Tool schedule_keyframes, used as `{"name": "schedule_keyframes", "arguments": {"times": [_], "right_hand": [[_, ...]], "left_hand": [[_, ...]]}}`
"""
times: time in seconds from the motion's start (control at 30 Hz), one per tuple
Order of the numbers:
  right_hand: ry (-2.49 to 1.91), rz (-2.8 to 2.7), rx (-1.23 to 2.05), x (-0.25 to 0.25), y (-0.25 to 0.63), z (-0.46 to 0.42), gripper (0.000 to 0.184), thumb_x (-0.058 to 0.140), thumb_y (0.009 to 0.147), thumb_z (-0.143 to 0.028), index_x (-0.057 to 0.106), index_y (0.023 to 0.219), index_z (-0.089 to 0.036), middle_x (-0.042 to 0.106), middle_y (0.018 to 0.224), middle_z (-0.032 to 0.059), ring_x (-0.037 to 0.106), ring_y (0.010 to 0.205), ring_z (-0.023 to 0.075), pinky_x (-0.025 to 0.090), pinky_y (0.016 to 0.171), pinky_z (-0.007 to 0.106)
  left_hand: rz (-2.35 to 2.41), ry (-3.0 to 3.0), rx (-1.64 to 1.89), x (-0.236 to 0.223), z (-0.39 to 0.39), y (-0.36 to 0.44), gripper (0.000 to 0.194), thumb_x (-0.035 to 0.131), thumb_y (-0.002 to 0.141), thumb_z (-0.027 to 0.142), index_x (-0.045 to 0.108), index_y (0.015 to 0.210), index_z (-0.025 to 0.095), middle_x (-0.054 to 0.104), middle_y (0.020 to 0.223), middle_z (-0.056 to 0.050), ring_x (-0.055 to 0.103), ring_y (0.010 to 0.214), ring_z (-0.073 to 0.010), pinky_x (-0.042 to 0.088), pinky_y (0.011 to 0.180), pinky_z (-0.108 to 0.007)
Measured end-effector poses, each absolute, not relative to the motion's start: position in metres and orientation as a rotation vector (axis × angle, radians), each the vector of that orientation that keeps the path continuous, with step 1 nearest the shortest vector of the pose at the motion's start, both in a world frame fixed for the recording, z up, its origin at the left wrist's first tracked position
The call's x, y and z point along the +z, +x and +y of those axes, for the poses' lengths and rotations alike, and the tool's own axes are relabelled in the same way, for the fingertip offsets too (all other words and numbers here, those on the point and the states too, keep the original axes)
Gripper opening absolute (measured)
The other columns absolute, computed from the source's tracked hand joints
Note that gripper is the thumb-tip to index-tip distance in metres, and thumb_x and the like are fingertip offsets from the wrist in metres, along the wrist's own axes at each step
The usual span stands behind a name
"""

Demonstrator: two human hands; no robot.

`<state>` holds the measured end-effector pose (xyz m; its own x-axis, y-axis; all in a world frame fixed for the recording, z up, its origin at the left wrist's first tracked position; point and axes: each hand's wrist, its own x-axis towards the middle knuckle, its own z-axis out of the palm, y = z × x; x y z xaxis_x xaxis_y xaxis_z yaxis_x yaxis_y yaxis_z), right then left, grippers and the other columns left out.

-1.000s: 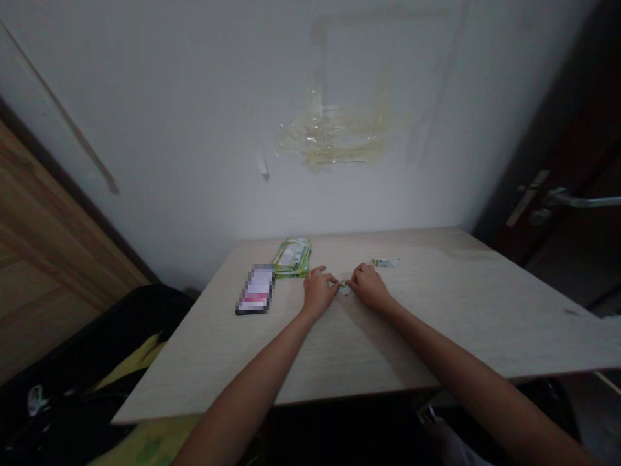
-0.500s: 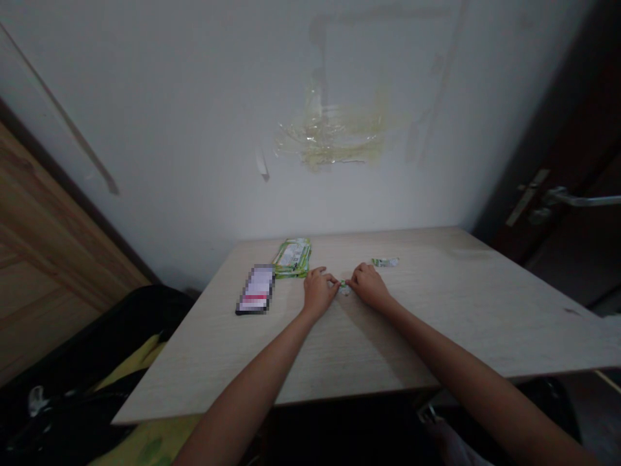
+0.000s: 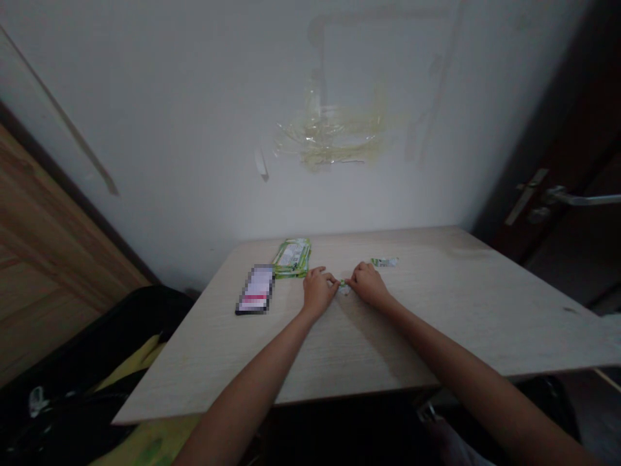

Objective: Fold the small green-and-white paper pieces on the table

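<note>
Between my two hands, on the table's middle, lies a small green and white piece of wrapper (image 3: 343, 287). My left hand (image 3: 319, 289) pinches its left side between thumb and forefinger. The right side is pinched by my right hand (image 3: 369, 283), whose other fingers are curled in. The fingertips hide part of the piece. Just beyond my left hand is a stack of green and white flat packets (image 3: 292, 256). A narrow green and white strip of wrapper (image 3: 385, 262) lies behind my right hand.
A phone (image 3: 255, 289) with a blurred screen lies left of my left hand, beside the packets. The pale wooden table (image 3: 466, 304) meets a wall (image 3: 204, 129) with peeling tape (image 3: 334, 139). A door handle (image 3: 582, 200) is at the right; a black bag (image 3: 97, 362) lies lower left.
Both hands stay in nearly the same place, still pinching the piece of wrapper. The green bit showing between the fingertips looks slightly smaller. The phone, packets and strip have not moved.
</note>
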<state>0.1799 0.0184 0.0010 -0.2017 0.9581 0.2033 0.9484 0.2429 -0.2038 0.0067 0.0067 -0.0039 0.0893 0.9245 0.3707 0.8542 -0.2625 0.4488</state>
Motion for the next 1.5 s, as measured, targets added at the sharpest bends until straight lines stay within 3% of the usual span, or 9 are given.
{"name": "schedule_keyframes", "arguments": {"times": [0.33,0.57,0.9,1.5], "right_hand": [[-1.78,-2.243,0.043,0.0,0.18,0.02,0.034,0.056,0.094,-0.042,0.072,0.096,-0.011,0.061,0.116,0.0181,0.052,0.113,0.0281,0.041,0.095,0.035],[-1.736,-2.238,-0.003,-0.003,0.179,0.016,0.028,0.056,0.094,-0.038,0.07,0.099,-0.015,0.061,0.114,0.0151,0.051,0.112,0.0271,0.041,0.094,0.034],[-1.645,-2.196,0.087,-0.014,0.185,0.019,0.024,0.058,0.094,-0.038,0.066,0.107,-0.02,0.06,0.117,0.0104,0.049,0.113,0.025,0.038,0.094,0.034],[-1.627,-2.15,0.197,-0.014,0.191,0.025,0.027,0.064,0.089,-0.043,0.071,0.101,-0.02,0.062,0.113,0.0097,0.051,0.113,0.0229,0.036,0.096,0.032]], "left_hand": [[1.861,2.247,0.865,-0.003,0.007,0.009,0.014,0.069,0.084,0.034,0.077,0.085,0.022,0.061,0.13,-0.009,0.049,0.124,-0.0256,0.037,0.106,-0.039],[1.824,2.299,0.848,-0.001,0.001,0.01,0.019,0.064,0.087,0.032,0.075,0.102,0.029,0.061,0.13,-0.006,0.047,0.127,-0.0233,0.034,0.107,-0.038],[1.747,2.368,0.802,0.002,0.0,0.004,0.021,0.063,0.089,0.037,0.079,0.099,0.028,0.059,0.137,-0.009,0.048,0.126,-0.026,0.036,0.108,-0.039],[1.755,2.309,0.806,0.008,-0.002,0.006,0.019,0.068,0.085,0.04,0.08,0.097,0.03,0.061,0.134,-0.008,0.051,0.125,-0.0278,0.038,0.106,-0.04]]}}
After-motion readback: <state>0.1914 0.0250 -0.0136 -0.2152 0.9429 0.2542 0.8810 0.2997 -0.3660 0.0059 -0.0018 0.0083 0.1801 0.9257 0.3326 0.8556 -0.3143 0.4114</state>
